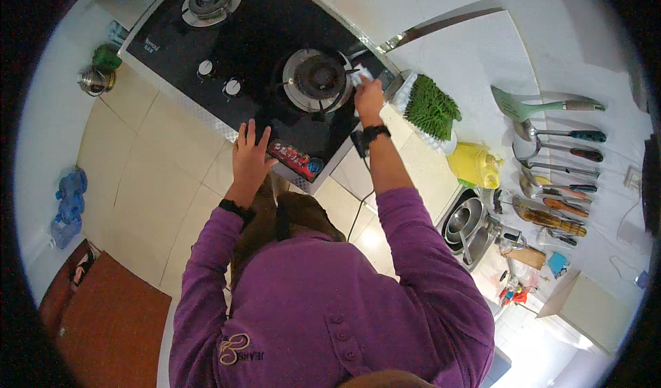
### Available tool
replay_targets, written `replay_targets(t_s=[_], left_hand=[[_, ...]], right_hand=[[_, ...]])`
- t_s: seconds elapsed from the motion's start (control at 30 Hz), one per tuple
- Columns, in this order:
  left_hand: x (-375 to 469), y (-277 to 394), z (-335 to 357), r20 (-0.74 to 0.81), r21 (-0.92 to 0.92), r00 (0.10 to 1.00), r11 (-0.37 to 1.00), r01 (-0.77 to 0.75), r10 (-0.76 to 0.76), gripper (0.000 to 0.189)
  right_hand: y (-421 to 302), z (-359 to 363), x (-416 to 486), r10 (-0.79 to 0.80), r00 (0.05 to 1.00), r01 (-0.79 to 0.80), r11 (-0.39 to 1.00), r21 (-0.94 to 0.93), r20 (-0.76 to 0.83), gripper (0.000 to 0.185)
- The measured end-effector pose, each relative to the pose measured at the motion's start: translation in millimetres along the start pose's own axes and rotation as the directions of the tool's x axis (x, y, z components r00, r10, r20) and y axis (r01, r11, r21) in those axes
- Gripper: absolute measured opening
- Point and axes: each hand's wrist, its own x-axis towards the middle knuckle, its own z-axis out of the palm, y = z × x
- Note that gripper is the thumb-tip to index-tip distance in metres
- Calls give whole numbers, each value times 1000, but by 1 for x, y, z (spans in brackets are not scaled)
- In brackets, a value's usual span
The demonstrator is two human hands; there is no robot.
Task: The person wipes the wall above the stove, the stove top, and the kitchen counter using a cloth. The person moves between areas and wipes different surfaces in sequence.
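My right hand (370, 100) presses a crumpled white cloth or tissue (362, 74) against the black glass gas cooktop (258, 31). It works close beside the right burner (316, 79), at the edge of the metal ring. With fingers spread, my left hand (250, 153) rests on the cooktop's front edge and holds nothing. Just right of its thumb lies a red label or packet (295, 159) with writing, flat at the front corner. Two control knobs, one of them the nearer knob (233, 87), sit left of the right burner.
A second burner (212, 1) is at the far left. Beyond my right hand are a green chenille mitt (431, 107), a yellow jug (474, 164) and a sink (472, 248) holding metal bowls. Several utensils, including a green spatula (537, 105), hang on the wall. A black cable (360, 210) dangles near my right side.
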Motion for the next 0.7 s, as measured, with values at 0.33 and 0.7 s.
replay_targets(t_s=[0.33, 0.7], left_hand=[[88, -8, -20, -232, -263, 968, 964, 31, -95, 57], [138, -14, 16, -257, -219, 966, 973, -68, 9, 20]], right_hand=[[-2, -11, -43, -50, 994, 44, 997, 62, 99, 36], [-30, -24, -141, 58, 993, -80, 969, 236, 99, 35]])
